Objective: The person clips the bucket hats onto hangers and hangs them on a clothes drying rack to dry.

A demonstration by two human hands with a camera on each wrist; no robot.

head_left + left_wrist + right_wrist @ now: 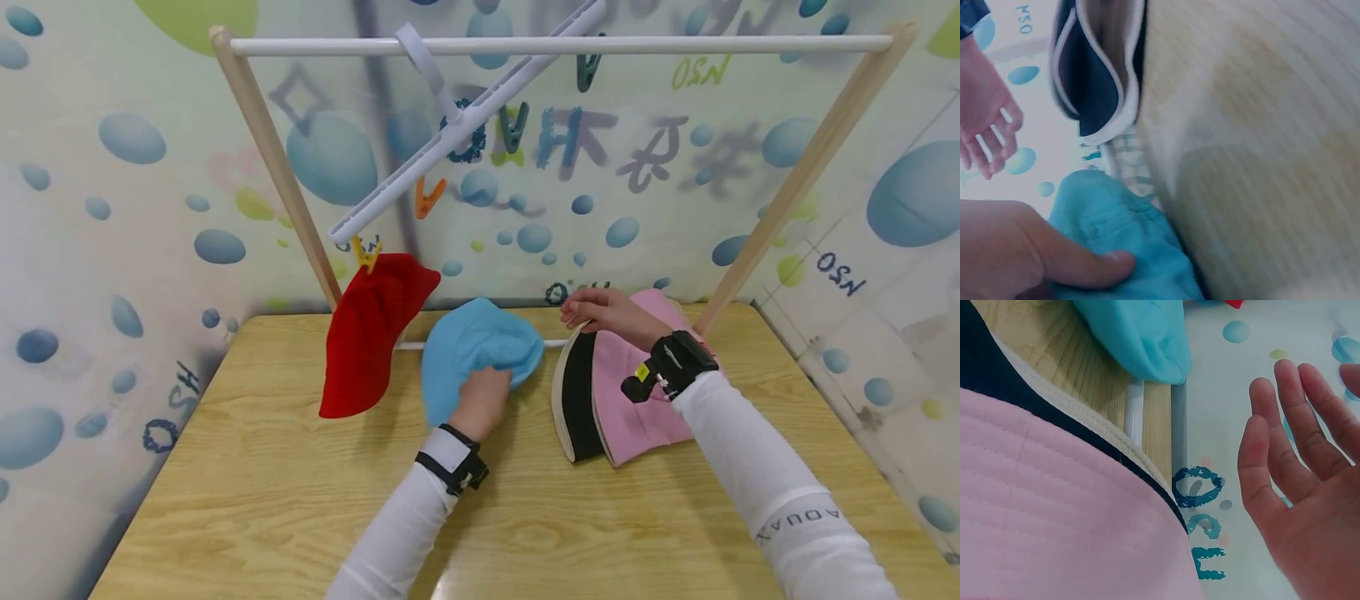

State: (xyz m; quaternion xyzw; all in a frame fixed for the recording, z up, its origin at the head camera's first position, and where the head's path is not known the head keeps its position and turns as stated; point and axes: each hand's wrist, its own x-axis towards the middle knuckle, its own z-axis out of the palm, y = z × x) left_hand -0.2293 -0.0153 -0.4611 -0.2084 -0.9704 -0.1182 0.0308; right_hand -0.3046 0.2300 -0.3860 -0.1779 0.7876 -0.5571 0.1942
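Wooden tabletop [285, 483] ran wide between patterned walls [67, 275], left hand [482, 402] gripping the blue hat [472, 337], right hand [618, 318] loose-fingered near the pink hat [637, 417], hanger [408, 173] slanting overhead.

Bright light, tabletop [1272, 156] blurry in left-wrist view

Wall covering [652, 250]: dark blue "OSN" [841, 274] at right; green "OSN" [701, 72] higher up; blue "H" [559, 137] nearer centre. Right sleeve [750, 454]: grey lettering [799, 520], exact reading uncertain.
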